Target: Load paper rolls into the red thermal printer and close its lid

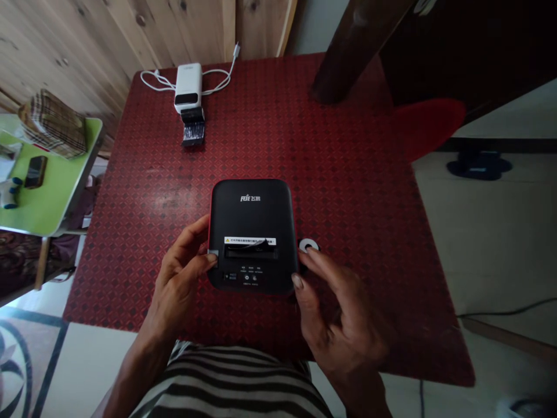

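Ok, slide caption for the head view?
The left hand and right hand flank a black device at a red patterned table, with a white device beyond.

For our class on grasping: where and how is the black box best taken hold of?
Probably grip the black box at its left and right sides, left hand from the left, right hand from the right: those sides are fairly straight and parallel, and holding there keeps clear of the slot on top.

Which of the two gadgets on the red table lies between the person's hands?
The black gadget, flanked by the left hand and right hand; the white gadget lies apart from both, near the far edge of the red table.
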Demonstrator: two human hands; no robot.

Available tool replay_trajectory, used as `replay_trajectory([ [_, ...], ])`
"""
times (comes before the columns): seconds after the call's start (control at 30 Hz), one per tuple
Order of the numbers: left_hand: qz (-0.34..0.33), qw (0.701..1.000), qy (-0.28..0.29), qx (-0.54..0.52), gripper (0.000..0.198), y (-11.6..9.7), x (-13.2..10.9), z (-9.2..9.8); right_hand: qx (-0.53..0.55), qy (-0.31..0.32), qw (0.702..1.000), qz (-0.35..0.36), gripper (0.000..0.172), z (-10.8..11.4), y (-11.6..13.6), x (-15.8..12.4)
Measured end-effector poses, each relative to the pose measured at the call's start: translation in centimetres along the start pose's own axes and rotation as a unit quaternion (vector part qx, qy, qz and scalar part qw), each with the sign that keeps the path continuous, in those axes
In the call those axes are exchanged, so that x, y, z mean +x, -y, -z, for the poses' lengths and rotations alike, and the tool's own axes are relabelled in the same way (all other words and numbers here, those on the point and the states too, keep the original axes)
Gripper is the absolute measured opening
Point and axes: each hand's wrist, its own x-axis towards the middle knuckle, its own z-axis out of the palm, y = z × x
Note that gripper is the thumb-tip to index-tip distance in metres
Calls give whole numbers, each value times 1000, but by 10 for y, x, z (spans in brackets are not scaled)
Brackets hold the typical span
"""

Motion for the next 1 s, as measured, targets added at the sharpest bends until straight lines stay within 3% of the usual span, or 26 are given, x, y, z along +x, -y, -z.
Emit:
replay_trajectory([
  [0.1,4,1000,-4,-1,54,1,-1,0,13,-1,999,-33,48,-2,2,-2],
  [0.3,-13,1000,7,23,58,4,0,0,25,1,996,-81,39,-5,4,-4],
  [0.53,-37,998,37,25,59,10,-2,4,-11,28,999,-29,33,4,1,1],
  [0.7,-81,994,54,52,59,15,-3,10,-32,39,997,54,29,13,6,35],
  [0.87,-123,987,66,80,63,33,-5,17,-65,141,976,154,37,-12,7,81],
  [1.0,-216,962,94,138,82,56,-2,22,-138,290,936,145,39,-42,12,109],
])
